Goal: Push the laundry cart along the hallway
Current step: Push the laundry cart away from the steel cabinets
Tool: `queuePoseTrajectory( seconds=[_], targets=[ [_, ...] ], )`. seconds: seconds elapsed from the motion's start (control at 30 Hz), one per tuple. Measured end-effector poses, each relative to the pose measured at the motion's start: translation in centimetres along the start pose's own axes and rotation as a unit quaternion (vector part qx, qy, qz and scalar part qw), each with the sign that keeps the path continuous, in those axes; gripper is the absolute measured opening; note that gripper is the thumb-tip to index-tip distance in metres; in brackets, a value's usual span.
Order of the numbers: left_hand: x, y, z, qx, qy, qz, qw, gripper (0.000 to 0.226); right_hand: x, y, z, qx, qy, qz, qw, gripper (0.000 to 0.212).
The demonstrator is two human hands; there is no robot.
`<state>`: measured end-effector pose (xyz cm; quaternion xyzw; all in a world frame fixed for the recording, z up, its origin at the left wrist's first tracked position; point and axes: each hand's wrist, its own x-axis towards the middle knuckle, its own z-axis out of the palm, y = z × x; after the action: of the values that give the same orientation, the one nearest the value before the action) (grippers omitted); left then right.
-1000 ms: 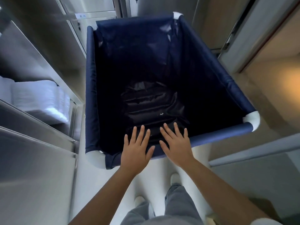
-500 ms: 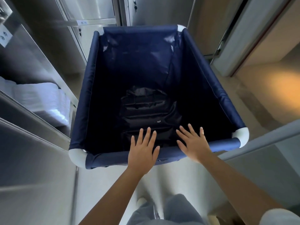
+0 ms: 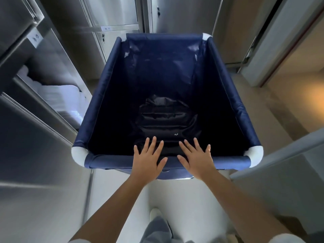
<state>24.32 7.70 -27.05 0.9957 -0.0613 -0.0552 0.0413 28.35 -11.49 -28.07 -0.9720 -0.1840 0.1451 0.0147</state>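
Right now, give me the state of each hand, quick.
Left hand: open, fingers straight and spread, palm on the near rim of the laundry cart.
Right hand: open, fingers spread, pressing the same rim. Neither holds anything.

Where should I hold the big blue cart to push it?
Hold the near top rail of the laundry cart, from behind. It is a round bar running crosswise between white corner caps, and both hands rest there: left hand, right hand.
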Motion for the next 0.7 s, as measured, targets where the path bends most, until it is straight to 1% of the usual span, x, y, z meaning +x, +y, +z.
queuePoseTrajectory(
  seconds=[0.07,0.27,0.5,0.57,0.63,0.7],
  targets=[
    [-1.0,-0.3,-0.2,0.002,0.024,0.007,1.000,0.066,-0.6,-0.6,0.6,0.008,0.005,-0.008,1.000,0.063],
    [-3.9,-1.8,0.0,-0.007,0.027,0.025,0.999,0.065,-2.8,-3.0,1.6,0.025,-0.007,-0.022,0.999,0.076],
    [-7.1,-4.0,0.1,-0.016,0.026,0.044,0.999,0.061,-5.8,-6.7,1.9,0.024,-0.022,-0.020,0.999,0.078],
    [-7.9,-4.8,0.4,-0.021,0.025,0.056,0.998,0.062,-6.4,-7.8,2.2,0.016,-0.033,-0.015,0.999,0.079],
    [-8.6,-5.9,0.6,-0.018,0.008,0.071,0.997,0.063,-7.1,-8.9,2.5,0.014,-0.036,-0.008,0.999,0.078],
    [-9.1,-7.1,0.8,-0.005,-0.005,0.102,0.995,0.064,-7.7,-10.1,2.6,0.018,-0.042,0.002,0.999,0.078]
  ],
)
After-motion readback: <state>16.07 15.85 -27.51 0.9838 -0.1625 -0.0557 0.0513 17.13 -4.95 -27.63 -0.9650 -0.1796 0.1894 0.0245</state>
